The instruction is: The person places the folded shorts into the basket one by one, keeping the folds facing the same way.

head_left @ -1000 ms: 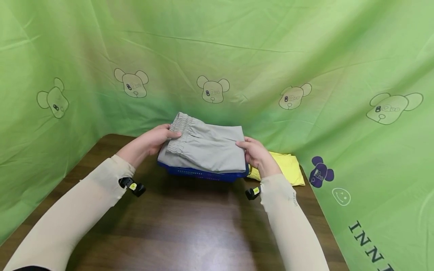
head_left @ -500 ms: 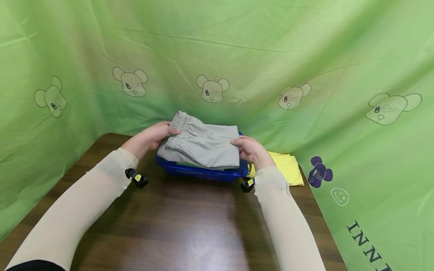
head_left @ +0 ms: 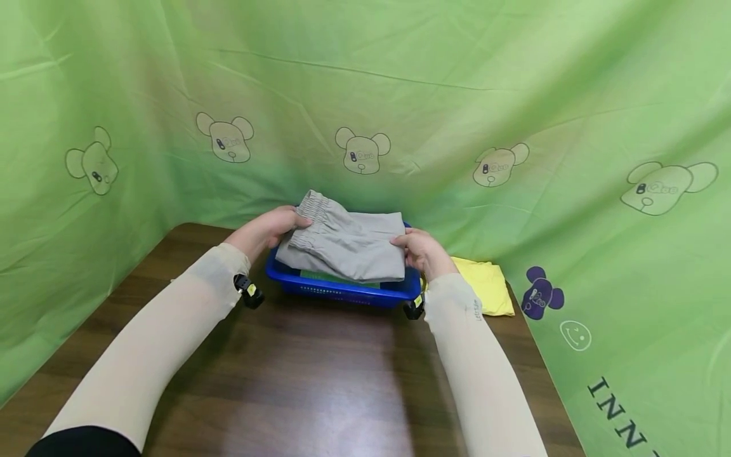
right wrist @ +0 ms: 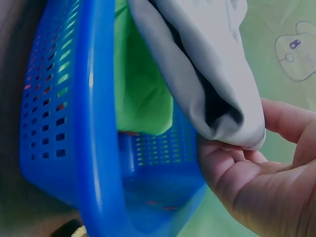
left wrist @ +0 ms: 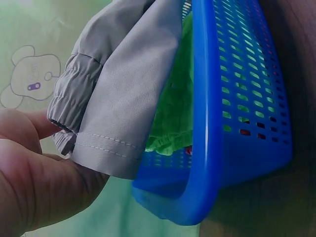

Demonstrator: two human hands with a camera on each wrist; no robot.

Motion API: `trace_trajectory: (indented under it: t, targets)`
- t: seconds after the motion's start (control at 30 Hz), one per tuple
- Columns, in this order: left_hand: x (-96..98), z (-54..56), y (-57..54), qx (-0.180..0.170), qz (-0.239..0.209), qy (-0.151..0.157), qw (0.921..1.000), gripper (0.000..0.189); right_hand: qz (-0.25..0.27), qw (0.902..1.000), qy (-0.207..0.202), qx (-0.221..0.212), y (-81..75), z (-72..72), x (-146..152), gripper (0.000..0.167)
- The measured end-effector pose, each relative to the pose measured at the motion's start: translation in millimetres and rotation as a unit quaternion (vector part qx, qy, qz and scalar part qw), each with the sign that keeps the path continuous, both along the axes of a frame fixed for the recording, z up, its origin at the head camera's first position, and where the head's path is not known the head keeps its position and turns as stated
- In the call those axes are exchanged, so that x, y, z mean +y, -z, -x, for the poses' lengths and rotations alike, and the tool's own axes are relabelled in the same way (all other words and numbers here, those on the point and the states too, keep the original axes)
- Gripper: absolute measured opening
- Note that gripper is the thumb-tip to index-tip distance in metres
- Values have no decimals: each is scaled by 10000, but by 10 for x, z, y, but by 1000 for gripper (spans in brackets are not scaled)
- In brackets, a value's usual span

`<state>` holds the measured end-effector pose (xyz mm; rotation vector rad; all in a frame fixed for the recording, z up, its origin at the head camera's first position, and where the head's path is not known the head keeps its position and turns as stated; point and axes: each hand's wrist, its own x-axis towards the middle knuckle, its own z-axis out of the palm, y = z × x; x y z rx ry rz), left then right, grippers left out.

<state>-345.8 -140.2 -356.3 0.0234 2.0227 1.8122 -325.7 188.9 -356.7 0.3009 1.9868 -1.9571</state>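
Folded grey elastic-waist shorts (head_left: 354,244) are held level over a blue plastic basket (head_left: 342,292). At the waistband end, my left hand (head_left: 280,223) pinches the fabric, thumb on top and fingers beneath. My right hand (head_left: 421,249) pinches the opposite end in the same way. Inside the basket lies a folded green garment (left wrist: 173,98), partly covered by the shorts; in the right wrist view its green cloth (right wrist: 140,84) sits below the grey fabric. Small bits of red show through the basket's holes, too little to identify.
A folded yellow garment (head_left: 485,285) lies on the brown wooden table (head_left: 331,374) to the right of the basket, partly behind my right wrist. A green printed curtain (head_left: 365,82) closes off the back and both sides.
The shorts have shifted back slightly and lowered a little, with both hands still gripping them. More of the basket's front rim and the green garment now shows.
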Motion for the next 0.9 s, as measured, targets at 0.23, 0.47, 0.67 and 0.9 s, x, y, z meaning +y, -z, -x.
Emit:
trace_trajectory:
  t: [0.23, 0.47, 0.67, 0.9]
  targets:
    - [35, 45, 17, -91, 40, -103, 9999, 49, 244, 9996, 118, -27, 104, 74, 36, 46]
    - [34, 157, 97, -370, -254, -57, 9990, 34, 261, 9996, 94, -1, 142, 87, 21, 46]
    - [68, 172, 190, -415, -301, -59, 9987, 33, 231, 9996, 90, -131, 188, 116, 30, 50]
    - [81, 196, 255, -416, -231, -30, 9989, 28, 114, 9996, 99, -219, 219, 130, 29, 54]
